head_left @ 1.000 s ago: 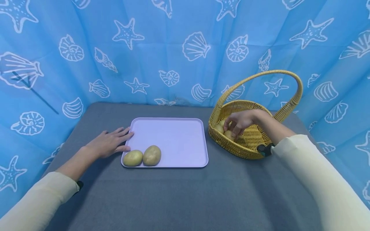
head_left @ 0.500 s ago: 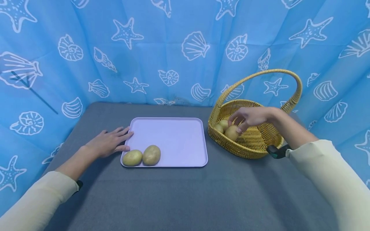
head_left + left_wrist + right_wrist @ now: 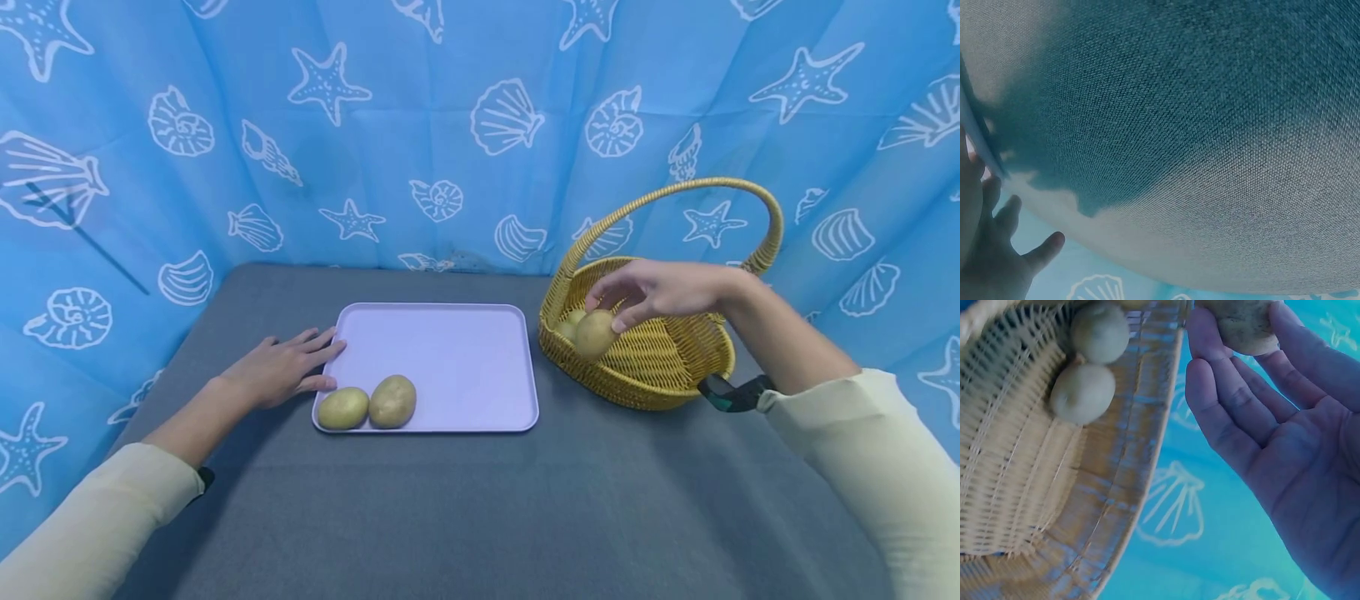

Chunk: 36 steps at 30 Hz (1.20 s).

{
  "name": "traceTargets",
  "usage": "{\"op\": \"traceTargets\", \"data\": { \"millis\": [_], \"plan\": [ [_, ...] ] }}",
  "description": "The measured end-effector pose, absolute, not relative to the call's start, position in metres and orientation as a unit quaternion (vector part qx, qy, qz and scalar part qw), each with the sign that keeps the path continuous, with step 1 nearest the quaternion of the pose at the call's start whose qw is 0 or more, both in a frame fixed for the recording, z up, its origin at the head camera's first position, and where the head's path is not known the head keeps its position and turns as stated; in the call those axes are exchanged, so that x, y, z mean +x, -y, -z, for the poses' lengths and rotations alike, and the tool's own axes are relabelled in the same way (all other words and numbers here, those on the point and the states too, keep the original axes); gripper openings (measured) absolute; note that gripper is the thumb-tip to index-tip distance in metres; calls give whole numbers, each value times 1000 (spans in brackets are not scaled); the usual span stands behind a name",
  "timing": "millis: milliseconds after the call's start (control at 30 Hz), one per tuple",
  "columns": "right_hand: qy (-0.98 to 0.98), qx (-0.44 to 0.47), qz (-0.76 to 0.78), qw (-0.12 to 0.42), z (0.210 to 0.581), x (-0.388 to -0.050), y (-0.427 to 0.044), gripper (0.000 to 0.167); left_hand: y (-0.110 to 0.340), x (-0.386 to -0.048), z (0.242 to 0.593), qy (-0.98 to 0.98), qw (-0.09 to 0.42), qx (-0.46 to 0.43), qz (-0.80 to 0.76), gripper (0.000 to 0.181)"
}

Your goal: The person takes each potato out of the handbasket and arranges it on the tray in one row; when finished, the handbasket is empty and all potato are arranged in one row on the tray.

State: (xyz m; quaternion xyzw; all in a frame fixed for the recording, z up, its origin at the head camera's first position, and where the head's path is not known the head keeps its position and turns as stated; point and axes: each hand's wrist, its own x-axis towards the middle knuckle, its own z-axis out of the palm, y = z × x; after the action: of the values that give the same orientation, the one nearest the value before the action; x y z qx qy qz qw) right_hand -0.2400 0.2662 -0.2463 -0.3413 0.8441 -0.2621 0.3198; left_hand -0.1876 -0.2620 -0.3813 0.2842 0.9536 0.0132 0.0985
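Observation:
My right hand (image 3: 660, 290) pinches a potato (image 3: 596, 335) between thumb and fingertips, above the near left rim of the wicker basket (image 3: 645, 392). In the right wrist view the same potato (image 3: 1247, 325) shows at the fingertips. Two more potatoes lie inside the basket, a lower potato (image 3: 1083, 394) touching an upper potato (image 3: 1100, 332). My left hand (image 3: 281, 367) rests with spread fingers on the left edge of the pale purple tray (image 3: 465, 367). At the tray's near left corner sit a yellowish potato (image 3: 343, 408) and a browner potato (image 3: 393, 402), side by side.
A tall arched handle (image 3: 675, 190) rises over the basket. The grey cloth-covered table (image 3: 465, 508) extends in front of the tray and basket. Behind it hangs a blue curtain (image 3: 420, 117) with white shell and starfish prints.
The right hand has lifted a potato up from the other potatoes in the basket, and its wrist has swung to the right. The left hand and the tray's potatoes have stayed put.

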Motion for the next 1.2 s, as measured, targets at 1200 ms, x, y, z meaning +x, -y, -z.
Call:
{"op": "traceTargets", "data": {
  "millis": [1200],
  "plan": [
    [-785, -433, 325, 300, 356, -216, -102, 30, 263, -186, 381, -953, 98, 285, -23, 70]
  ]
}}
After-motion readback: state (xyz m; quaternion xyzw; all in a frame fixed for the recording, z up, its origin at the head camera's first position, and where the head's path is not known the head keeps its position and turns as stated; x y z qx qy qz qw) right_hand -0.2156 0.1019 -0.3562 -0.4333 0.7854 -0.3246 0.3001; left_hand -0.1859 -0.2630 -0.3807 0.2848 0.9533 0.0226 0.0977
